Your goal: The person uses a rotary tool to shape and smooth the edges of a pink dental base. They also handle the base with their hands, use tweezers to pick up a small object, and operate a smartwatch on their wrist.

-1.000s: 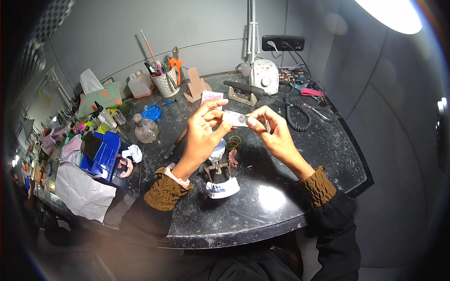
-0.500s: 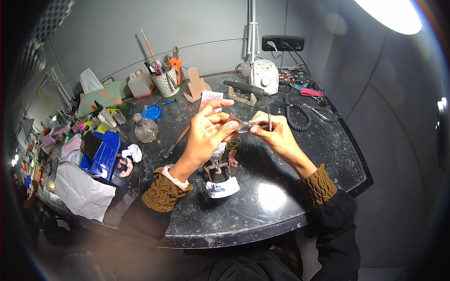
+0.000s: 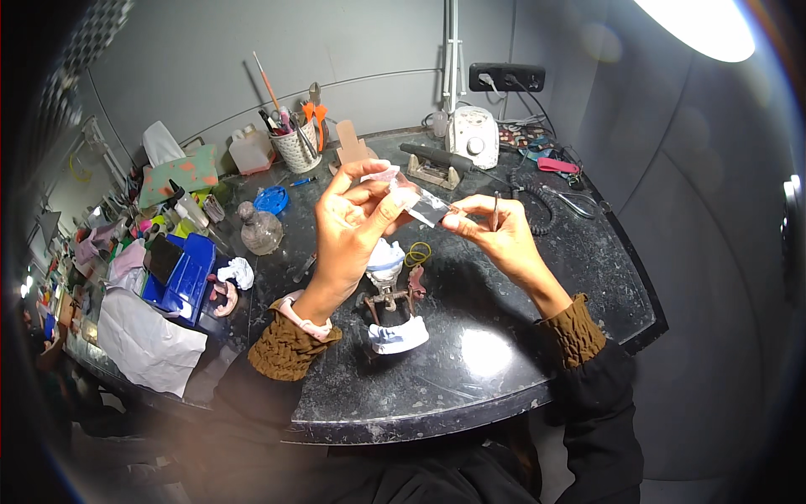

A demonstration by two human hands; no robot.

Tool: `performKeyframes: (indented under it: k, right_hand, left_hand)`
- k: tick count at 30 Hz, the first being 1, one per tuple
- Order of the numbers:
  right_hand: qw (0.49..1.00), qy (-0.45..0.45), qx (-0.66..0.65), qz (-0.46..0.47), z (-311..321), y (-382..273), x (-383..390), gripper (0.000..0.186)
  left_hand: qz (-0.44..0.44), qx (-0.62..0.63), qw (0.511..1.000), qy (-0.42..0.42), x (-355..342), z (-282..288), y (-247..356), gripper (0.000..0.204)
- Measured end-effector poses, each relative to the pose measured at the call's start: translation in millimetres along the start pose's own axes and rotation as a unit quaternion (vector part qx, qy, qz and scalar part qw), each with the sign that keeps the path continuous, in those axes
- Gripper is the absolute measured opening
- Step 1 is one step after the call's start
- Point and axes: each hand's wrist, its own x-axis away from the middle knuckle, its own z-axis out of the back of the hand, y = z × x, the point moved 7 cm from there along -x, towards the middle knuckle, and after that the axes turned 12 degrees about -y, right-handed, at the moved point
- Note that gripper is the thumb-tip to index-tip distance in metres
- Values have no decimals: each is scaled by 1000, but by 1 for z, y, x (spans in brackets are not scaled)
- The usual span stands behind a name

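Observation:
Above the middle of the bench I hold a small clear plastic packet (image 3: 426,207) stretched between both hands. My left hand (image 3: 351,220) pinches its left end, near a pinkish piece at the fingertips. My right hand (image 3: 497,235) grips the other end between thumb and forefinger. A thin metal tool (image 3: 495,210) also sticks up between the right fingers; its kind is unclear. Below the hands lies an opened metal dental articulator (image 3: 386,296) with a white plaster cast (image 3: 398,336) at its near end and another plaster cast (image 3: 385,257) at its far end.
Yellow rubber bands (image 3: 418,254) lie by the articulator. Farther back are a pen cup (image 3: 295,151), a handpiece on a stand (image 3: 437,157) and a white control unit (image 3: 473,139). Left are a glass bottle (image 3: 260,231), a blue tray (image 3: 189,273) and crumpled white paper (image 3: 151,340).
My left hand has drawn left and tilted, with the packet now spread flat between my hands. My right hand has shifted slightly right. The far plaster cast has come into fuller view.

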Motion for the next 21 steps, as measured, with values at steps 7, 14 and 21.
performKeyframes:
  k: [7,14,21]
  right_hand:
    - [1000,13,-7,0,-3,2,3,16]
    - [999,16,-2,47,-5,-8,2,13]
    - [980,19,83,179,-6,-47,11,19]
  left_hand:
    - [112,39,993,-6,2,-1,-15,34]
    - [-18,-62,998,-7,3,-14,6,25]
    - [-71,-299,948,-77,13,-48,39,33]
